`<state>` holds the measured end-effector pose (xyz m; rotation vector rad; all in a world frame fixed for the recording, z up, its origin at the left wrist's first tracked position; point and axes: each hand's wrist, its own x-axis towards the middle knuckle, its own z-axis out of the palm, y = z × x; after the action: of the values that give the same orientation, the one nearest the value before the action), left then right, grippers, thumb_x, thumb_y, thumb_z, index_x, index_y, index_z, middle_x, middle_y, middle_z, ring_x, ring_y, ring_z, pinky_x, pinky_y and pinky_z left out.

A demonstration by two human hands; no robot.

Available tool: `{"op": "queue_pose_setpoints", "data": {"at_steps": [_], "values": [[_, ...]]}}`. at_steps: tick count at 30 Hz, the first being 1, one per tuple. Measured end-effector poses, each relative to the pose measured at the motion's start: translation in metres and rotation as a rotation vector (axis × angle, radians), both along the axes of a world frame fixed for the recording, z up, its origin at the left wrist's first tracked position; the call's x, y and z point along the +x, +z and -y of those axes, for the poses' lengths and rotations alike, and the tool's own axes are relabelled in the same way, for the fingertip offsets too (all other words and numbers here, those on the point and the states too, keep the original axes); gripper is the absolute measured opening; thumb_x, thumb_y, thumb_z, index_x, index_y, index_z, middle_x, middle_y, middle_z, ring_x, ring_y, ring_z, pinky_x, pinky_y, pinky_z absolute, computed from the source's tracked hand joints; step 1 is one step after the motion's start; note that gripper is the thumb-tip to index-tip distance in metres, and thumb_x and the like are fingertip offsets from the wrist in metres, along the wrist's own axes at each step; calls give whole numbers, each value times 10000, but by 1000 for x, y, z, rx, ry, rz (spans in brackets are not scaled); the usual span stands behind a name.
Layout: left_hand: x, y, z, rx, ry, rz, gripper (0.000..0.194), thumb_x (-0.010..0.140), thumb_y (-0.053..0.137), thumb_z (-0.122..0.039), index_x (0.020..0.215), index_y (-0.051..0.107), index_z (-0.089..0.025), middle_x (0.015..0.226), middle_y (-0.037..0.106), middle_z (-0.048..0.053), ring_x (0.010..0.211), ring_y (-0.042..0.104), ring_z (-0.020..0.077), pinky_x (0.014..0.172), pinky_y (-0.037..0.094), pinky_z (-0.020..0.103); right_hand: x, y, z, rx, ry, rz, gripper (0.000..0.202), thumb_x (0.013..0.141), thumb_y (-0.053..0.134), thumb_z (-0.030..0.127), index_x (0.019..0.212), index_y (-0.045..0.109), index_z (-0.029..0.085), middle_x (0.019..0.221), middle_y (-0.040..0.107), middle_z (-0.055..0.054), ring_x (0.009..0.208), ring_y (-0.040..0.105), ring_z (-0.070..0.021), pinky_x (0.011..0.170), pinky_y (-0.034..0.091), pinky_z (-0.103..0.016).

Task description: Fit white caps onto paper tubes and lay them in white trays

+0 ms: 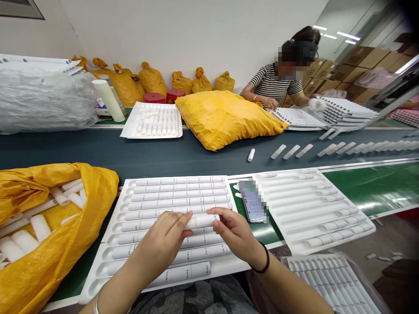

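Note:
Between my two hands is a short white tube (pixel 202 221), lying sideways above a white grooved tray. My left hand (pixel 168 237) pinches its left end, and the fingers of my right hand (pixel 231 229) close on its right end. Beneath them, the white tray (pixel 122 209) holds rows of similar tubes with small dark print, laid end to end in its grooves. A second grooved tray (pixel 288 209) to the right carries fewer tubes. What is printed on the held tube cannot be read.
At left an open yellow sack (pixel 101 192) contains loose white tubes. A phone (pixel 252 203) lies between the trays. Beyond runs a dark conveyor belt (pixel 147 152) with tubes and clear-ended pieces. A full yellow sack (pixel 225 115) rests across it, near a co-worker (pixel 281 80) handling trays.

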<state>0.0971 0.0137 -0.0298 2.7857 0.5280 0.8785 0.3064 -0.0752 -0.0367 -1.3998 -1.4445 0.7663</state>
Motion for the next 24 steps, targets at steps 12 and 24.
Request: {"op": "queue_pose_setpoints", "data": {"at_steps": [12, 24], "values": [[9, -7, -1, 141, -38, -44, 430, 833, 506, -12, 1255, 467, -81, 936, 616, 105, 839, 533, 202, 763, 492, 370, -1, -8, -6, -409, -9, -546, 377, 851, 552, 494, 901, 620, 126, 624, 578, -6, 478, 478, -77, 442, 394, -205], [14, -7, 12, 96, -56, -62, 727, 859, 508, -50, 1471, 115, -64, 754, 593, 69, 685, 505, 178, 622, 501, 327, 4, 17, 7, 118, 242, 381, 308, 914, 501, 247, 1204, 526, 148, 964, 650, -90, 832, 584, -165, 776, 480, -284]]}}
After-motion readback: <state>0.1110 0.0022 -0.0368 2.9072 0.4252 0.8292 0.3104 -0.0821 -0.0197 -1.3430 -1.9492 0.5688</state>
